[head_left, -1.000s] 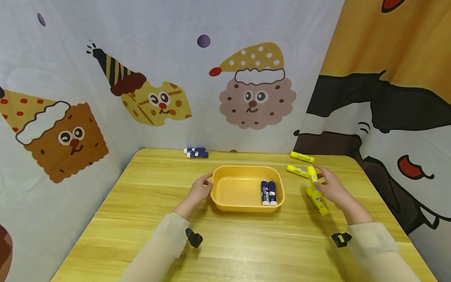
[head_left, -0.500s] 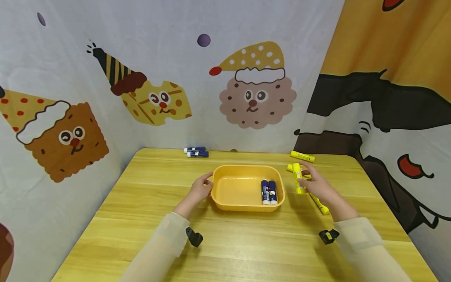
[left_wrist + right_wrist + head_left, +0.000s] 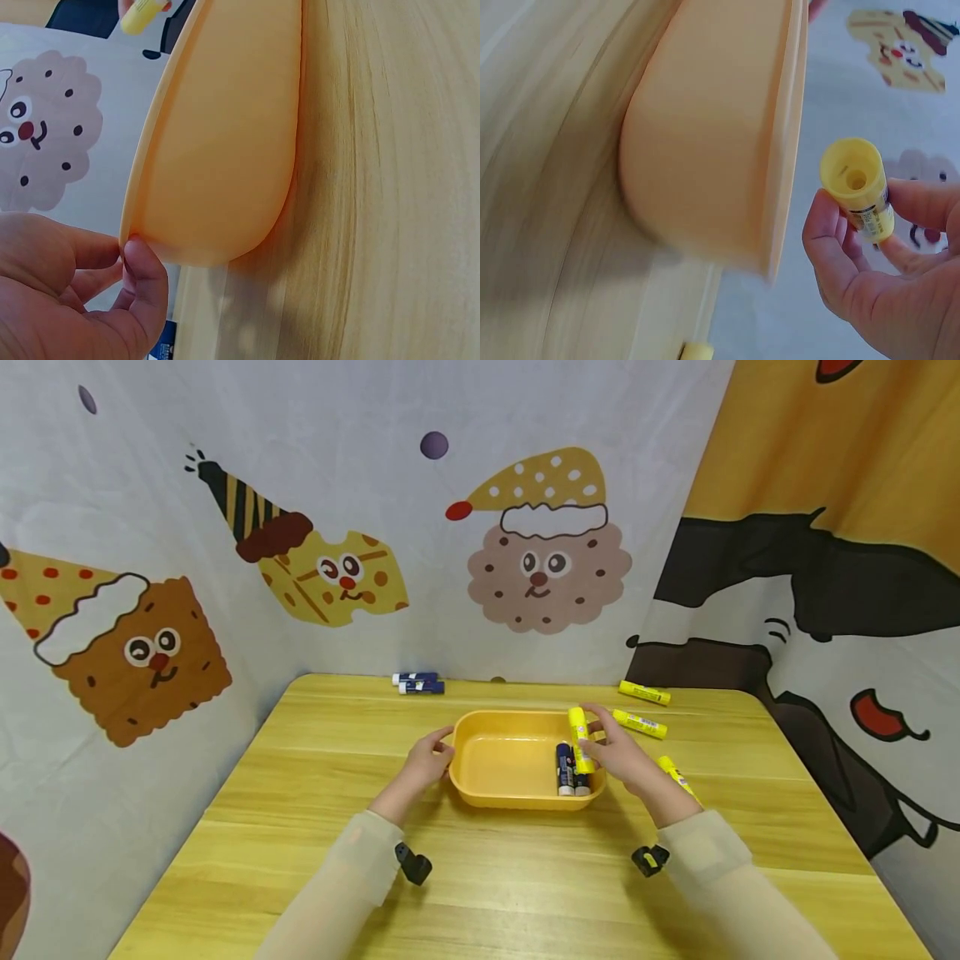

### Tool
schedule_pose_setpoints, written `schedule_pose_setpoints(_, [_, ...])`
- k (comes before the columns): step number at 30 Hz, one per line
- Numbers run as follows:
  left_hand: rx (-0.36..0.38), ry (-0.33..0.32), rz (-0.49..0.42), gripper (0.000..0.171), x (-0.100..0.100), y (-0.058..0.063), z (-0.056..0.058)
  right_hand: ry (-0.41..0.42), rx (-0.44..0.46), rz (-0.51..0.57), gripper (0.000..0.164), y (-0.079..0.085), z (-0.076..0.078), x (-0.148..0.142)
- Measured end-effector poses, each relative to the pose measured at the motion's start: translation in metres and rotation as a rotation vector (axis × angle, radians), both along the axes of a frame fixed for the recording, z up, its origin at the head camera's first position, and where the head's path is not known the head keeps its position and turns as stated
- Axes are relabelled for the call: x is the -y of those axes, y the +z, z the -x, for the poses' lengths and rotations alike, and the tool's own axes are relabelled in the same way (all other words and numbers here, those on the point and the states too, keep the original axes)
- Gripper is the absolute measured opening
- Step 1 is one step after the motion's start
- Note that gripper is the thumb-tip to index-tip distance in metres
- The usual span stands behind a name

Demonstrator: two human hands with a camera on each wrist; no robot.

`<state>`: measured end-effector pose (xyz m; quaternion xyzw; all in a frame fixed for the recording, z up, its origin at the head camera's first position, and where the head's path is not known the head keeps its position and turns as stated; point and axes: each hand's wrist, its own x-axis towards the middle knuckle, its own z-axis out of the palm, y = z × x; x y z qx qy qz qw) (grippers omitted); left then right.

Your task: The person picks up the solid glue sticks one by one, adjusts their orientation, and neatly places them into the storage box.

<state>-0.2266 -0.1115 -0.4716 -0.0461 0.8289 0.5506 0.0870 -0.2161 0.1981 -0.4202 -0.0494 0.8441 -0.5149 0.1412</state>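
Observation:
My right hand point(image 3: 621, 755) pinches a yellow glue stick point(image 3: 580, 739) between thumb and fingers, above the right end of an orange plastic tray point(image 3: 491, 717). In the right wrist view the glue stick point(image 3: 855, 174) shows its hollow yellow end towards the camera. On the tray's left end, my left hand point(image 3: 429, 760) pinches the rim; the left wrist view shows thumb and finger on the rim of the tray point(image 3: 217, 135). Two dark blue glue sticks point(image 3: 564, 768) with white ends lie side by side inside the tray, one partly hidden behind the yellow one.
Right of the tray, several yellow glue sticks point(image 3: 640, 724) lie on the wooden table point(image 3: 480, 877), one partly behind my right forearm. Two more blue glue sticks point(image 3: 420, 687) lie at the table's back edge. A cartoon-printed curtain point(image 3: 360, 443) hangs behind.
My right hand has carried the yellow glue stick leftward from the yellow group to above the tray's right end. The left hand and the tray have stayed in place.

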Motion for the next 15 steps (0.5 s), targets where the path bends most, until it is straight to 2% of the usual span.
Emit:
schedule_pose_setpoints(8, [0.005,0.000,-0.021,0.044,0.000,-0.002,0.000,0.026,0.013,0.035,0.060,-0.004,0.006,0.041])
schedule_pose_setpoints(15, [0.013,0.006,-0.029,0.045,0.000,-0.001,-0.001,0.006,0.026,0.013,0.061,-0.009,0.009,0.066])
